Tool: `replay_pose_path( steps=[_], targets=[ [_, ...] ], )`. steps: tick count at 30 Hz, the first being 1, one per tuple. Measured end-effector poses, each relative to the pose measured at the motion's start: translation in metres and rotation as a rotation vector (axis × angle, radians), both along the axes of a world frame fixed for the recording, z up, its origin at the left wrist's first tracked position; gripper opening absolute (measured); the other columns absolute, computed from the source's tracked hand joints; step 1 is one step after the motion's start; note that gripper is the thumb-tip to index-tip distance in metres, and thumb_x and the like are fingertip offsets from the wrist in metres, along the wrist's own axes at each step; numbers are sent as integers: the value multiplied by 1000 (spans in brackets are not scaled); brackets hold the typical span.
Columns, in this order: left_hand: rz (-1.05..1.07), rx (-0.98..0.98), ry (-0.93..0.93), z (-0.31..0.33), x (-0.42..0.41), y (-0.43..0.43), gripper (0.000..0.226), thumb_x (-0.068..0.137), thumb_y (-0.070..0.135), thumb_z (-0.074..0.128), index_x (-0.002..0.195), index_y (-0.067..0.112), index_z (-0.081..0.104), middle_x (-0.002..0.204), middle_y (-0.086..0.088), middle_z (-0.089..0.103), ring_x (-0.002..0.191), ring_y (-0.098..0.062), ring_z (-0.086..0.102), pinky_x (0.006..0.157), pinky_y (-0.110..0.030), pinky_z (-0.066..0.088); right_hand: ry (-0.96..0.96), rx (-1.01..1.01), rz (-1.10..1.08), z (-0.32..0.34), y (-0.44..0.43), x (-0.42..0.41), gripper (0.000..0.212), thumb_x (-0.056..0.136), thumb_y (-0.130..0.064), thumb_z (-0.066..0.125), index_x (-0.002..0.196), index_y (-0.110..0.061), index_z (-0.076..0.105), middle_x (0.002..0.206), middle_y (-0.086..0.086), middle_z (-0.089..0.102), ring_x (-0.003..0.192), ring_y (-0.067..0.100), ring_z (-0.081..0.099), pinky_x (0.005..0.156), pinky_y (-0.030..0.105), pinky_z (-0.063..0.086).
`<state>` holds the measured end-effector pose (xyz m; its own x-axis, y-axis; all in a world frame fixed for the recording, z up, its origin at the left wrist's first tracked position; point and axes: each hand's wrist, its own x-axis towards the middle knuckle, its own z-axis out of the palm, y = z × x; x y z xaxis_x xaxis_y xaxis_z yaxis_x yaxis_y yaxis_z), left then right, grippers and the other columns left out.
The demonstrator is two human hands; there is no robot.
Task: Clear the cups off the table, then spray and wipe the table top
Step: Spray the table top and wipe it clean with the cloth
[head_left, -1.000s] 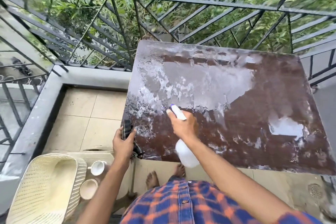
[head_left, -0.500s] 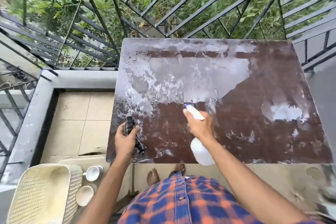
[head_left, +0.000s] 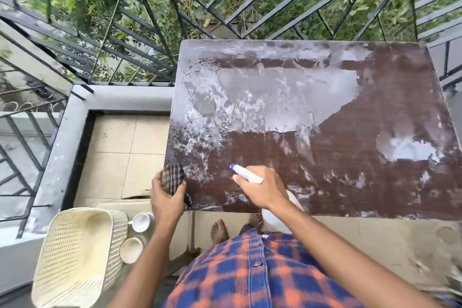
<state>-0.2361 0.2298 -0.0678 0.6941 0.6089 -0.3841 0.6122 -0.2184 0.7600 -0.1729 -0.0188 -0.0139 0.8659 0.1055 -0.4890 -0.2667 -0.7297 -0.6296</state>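
While the right hand (head_left: pixel 265 189) is curling tight around the spray bottle (head_left: pixel 247 174), index finger lying along the white head with its blue nozzle aiming across the table top (head_left: pixel 375 112), the bottle's pale body is hanging just off the near edge. Over at the near-left corner, the left hand (head_left: pixel 166 201) is gripping a dark checked cloth (head_left: pixel 173 177), fingers wrapped round it, the bunched fabric sitting right on the table's edge. Wet, foamy patches are gleaming over the far and left parts of the brown top, with another patch shining toward the right edge. Down on the floor, left of the table, two cups (head_left: pixel 143 222) are sitting side by side next to a cream plastic chair (head_left: pixel 75 255). A black railing (head_left: pixel 225 7) is running behind the far edge.
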Motion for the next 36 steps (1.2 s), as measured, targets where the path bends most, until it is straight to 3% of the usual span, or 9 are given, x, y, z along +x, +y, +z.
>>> replay_pose_path(
  steps=[4, 8, 12, 19, 23, 25, 28, 34, 36],
  targets=[
    [-155, 243, 106, -4, -8, 8, 76, 89, 25, 71, 154, 14, 32, 135, -20, 49, 128, -34, 44, 110, -41, 34, 43, 52, -79, -5, -2, -15, 41, 94, -42, 71, 56, -36, 60, 43, -12, 53, 44, 9, 49, 55, 35, 38],
    [-379, 358, 170, -19, -10, 10, 75, 96, 33, 62, 157, 11, 25, 152, -27, 33, 142, -41, 30, 120, -49, 25, 44, 105, -137, -8, 0, -26, 42, 92, -39, 74, 61, -18, 56, 51, -2, 50, 54, 21, 49, 57, 35, 36],
    [-537, 483, 160, -25, -15, 22, 67, 102, 41, 45, 159, 13, 22, 164, -23, 14, 152, -35, 11, 125, -46, 11, 3, 74, -89, -9, 5, -36, 42, 92, -38, 73, 70, -7, 58, 56, 1, 51, 59, 24, 45, 59, 37, 33],
    [-785, 618, -24, -28, 4, 65, 65, 102, 50, 27, 159, 19, 22, 167, -12, 7, 154, -19, -6, 126, -42, 5, 29, 49, -100, -13, 13, -57, 43, 92, -36, 75, 66, -10, 54, 56, -1, 51, 58, 21, 45, 59, 38, 34],
    [-953, 578, -30, -46, 12, 72, 73, 102, 55, 9, 158, 9, 19, 167, -12, 13, 154, -18, 1, 126, -35, 3, 51, 44, -106, -15, 19, -71, 40, 91, -37, 73, 65, -15, 53, 53, -4, 47, 56, 18, 41, 58, 37, 33],
    [-959, 592, -24, -51, 11, 72, 72, 103, 53, 12, 158, 7, 22, 165, -13, 18, 154, -23, 11, 126, -38, 8, 58, 41, -120, -16, 22, -73, 38, 91, -38, 73, 61, -23, 56, 49, -7, 48, 54, 17, 42, 57, 36, 35],
    [-993, 613, -2, -53, -1, 57, 71, 103, 53, 16, 158, 7, 21, 165, -13, 18, 154, -27, 13, 125, -43, 14, 77, 54, -151, -17, 25, -73, 28, 86, -45, 72, 76, -19, 69, 53, -6, 54, 54, 18, 49, 56, 40, 48],
    [-1048, 534, 37, -43, -26, -30, 70, 103, 51, 12, 160, 9, 6, 167, -10, -2, 154, -23, -6, 124, -41, -5, 56, 62, -256, -20, 23, -75, 28, 81, -46, 74, 81, -19, 69, 50, -8, 54, 54, 19, 46, 58, 41, 46],
    [-1118, 517, 3, -42, -22, -62, 71, 105, 52, 18, 159, 7, 13, 167, -12, 5, 155, -26, 0, 124, -42, -5, 32, 57, -315, -20, 18, -74, 21, 85, -38, 77, 79, -19, 71, 51, -8, 56, 53, 18, 48, 57, 41, 48]
  ],
)
